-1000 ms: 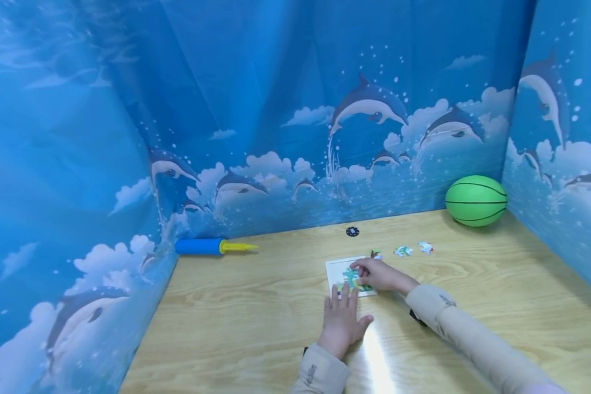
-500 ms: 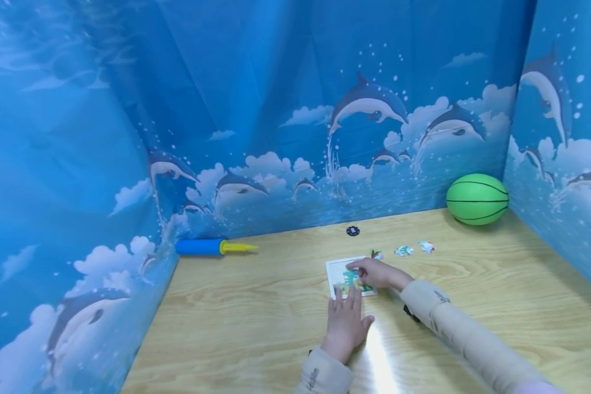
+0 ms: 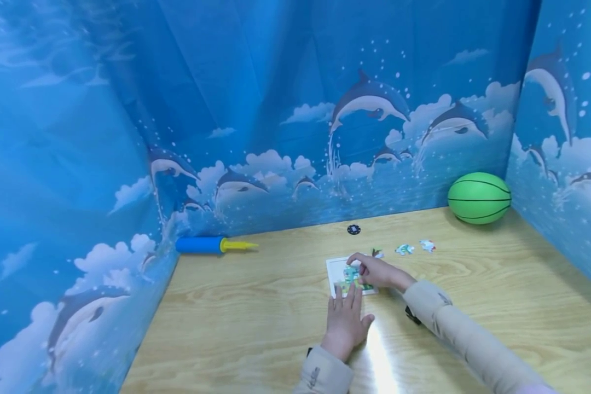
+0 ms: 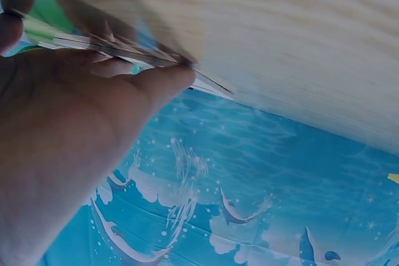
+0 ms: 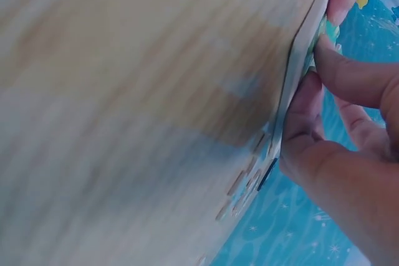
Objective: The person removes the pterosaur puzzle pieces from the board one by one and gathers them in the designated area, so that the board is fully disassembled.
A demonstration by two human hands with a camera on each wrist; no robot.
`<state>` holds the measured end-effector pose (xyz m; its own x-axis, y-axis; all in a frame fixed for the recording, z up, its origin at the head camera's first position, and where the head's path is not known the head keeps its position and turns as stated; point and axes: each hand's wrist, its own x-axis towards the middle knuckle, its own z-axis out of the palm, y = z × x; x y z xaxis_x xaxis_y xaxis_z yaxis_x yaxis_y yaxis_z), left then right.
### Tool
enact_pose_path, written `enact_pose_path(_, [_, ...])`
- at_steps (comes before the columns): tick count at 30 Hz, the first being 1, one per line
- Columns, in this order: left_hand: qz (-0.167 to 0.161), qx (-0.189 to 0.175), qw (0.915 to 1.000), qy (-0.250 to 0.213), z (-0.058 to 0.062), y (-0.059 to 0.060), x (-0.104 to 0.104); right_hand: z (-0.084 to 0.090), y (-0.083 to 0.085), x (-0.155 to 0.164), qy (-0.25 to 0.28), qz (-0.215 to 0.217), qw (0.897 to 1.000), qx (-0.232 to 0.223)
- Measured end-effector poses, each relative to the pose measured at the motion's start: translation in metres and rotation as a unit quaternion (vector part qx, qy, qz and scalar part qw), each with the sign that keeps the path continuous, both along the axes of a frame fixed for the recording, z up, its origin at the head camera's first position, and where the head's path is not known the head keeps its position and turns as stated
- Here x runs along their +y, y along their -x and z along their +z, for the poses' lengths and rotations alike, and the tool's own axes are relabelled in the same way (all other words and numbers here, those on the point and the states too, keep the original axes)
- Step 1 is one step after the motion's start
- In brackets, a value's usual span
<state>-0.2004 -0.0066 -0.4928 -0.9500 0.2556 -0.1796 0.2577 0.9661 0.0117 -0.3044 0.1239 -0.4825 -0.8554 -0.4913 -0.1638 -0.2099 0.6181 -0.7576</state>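
a wooden table (image 3: 256,306) sits inside blue dolphin-print walls (image 3: 276,109). at the far right corner rests a green ball (image 3: 479,198), well apart from the hands. a blue and yellow hand pump (image 3: 212,244) lies by the left wall, and a small dark disc (image 3: 353,229) lies near the back wall. three loose puzzle pieces (image 3: 405,249) are spread in a short row just beyond the puzzle board (image 3: 334,270), between it and the ball. nothing stands between the person and the board except their own hands.

the left hand (image 3: 345,320) lies flat on the table with straight fingers (image 3: 347,293) held close together, their tips pressing on the near edge of the board; the thumb is spread out to the side. the right hand (image 3: 380,272) reaches in from the right and rests on the board with its fingers bent down onto the pieces laid there; the right wrist view shows fingertips (image 5: 324,60) pressing against the board's face, but whether they pinch a piece cannot be told.

the puzzle board is a small white square lying flat near the middle of the table, partly filled with green and teal pieces, its far left corner bare.
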Motion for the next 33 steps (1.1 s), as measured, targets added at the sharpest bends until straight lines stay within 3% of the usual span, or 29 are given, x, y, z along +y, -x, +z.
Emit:
enact_pose_path(18, [-0.008, 0.008, 0.9996, 0.025, -0.001, -0.002, 0.004, -0.006, -0.003, 0.004, 0.047, 0.020, 0.998, 0.040])
enact_pose_path(27, [-0.004, 0.005, 0.9999, 0.014, 0.001, -0.002, 0.002, -0.006, -0.003, 0.013, 0.049, -0.016, 0.998, 0.048])
enact_pose_path(33, [0.001, 0.013, 0.9999, 0.008, -0.003, -0.001, 0.001, -0.007, -0.004, 0.034, 0.045, -0.012, 0.997, 0.066])
